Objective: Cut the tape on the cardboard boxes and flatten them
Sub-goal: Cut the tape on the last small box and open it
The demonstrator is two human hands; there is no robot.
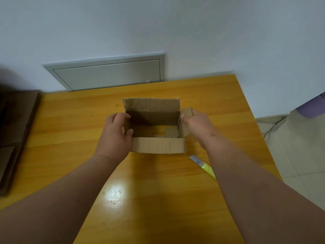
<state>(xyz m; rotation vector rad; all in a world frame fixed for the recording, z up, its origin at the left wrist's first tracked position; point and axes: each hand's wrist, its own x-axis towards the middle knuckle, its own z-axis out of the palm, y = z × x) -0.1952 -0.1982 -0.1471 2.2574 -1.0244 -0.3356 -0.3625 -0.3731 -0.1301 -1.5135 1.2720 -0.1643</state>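
Cardboard box between curled fingers

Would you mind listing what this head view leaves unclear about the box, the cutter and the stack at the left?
- Cardboard box: its left wall is covered by the left hand, its right flap partly by the right hand.
- Yellow cutter: its handle end is hidden behind the right forearm.
- Dark stack: blurred and cut by the left edge.
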